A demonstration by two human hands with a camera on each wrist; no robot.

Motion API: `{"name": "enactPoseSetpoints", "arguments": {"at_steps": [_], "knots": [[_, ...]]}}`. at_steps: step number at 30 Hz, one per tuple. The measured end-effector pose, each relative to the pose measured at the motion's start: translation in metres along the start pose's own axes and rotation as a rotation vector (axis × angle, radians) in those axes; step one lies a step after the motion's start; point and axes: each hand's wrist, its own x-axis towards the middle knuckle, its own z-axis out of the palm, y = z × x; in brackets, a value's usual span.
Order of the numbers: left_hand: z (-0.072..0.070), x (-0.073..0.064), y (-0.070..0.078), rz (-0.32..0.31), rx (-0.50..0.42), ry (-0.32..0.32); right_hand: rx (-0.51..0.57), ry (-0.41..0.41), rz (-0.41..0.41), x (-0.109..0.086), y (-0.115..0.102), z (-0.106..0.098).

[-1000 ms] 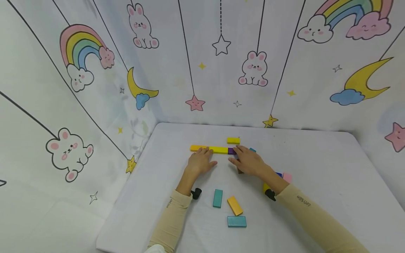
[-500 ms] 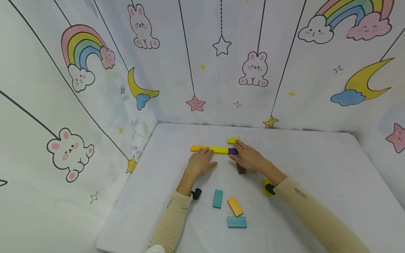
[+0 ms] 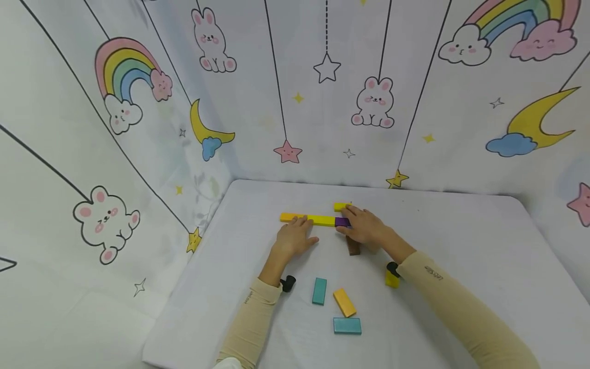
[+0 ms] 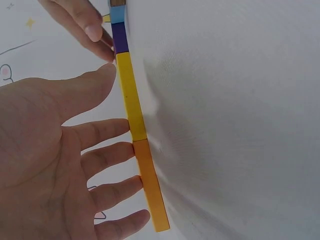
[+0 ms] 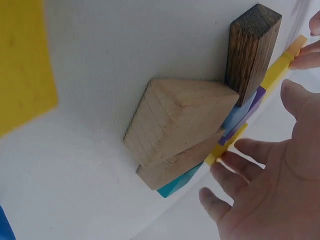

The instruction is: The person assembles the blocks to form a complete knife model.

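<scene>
An orange block (image 4: 152,185), a yellow block (image 4: 131,97), a purple block (image 4: 120,38) and a light blue block (image 4: 117,14) lie end to end in a row. My left hand (image 3: 293,240) rests along it, its straight fingertips touching the orange and yellow blocks. My right hand (image 3: 369,228) is over the row's right end, fingers extended toward a short yellow block (image 3: 339,206) behind it; contact is unclear. Beside the light blue block is a dark brown block (image 5: 250,55). Pale wooden blocks (image 5: 185,115) and a teal block (image 5: 180,181) show near my right hand.
On the white table (image 3: 221,287), nearer the front, lie an upright-lying teal block (image 3: 319,291), a yellow-orange block (image 3: 344,303) and a second teal block (image 3: 347,326). Another yellow block (image 3: 392,279) sits beneath my right wrist. A patterned cloth (image 3: 258,102) hangs behind the table.
My right hand has shifted slightly away from the front, off the purple block toward the short yellow block, uncovering more of the dark brown block. My left hand stays in place.
</scene>
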Motion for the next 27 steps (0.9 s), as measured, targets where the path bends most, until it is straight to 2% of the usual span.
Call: {"name": "enactPoseSetpoints", "arguments": {"at_steps": [6, 15, 22, 27], "knots": [[0.005, 0.006, -0.001, -0.005, 0.016, -0.020, -0.043, 0.021, 0.023, -0.002, 0.004, 0.001], [0.008, 0.009, -0.003, -0.013, 0.015, -0.038, -0.070, -0.012, 0.069, -0.007, 0.009, -0.001], [0.008, 0.010, -0.002, -0.014, 0.004, -0.037, -0.131, 0.005, 0.057, -0.013, 0.018, -0.003], [0.008, 0.009, -0.002, -0.022, 0.003, -0.042, -0.117, 0.020, 0.063, -0.017, 0.025, -0.003]]}}
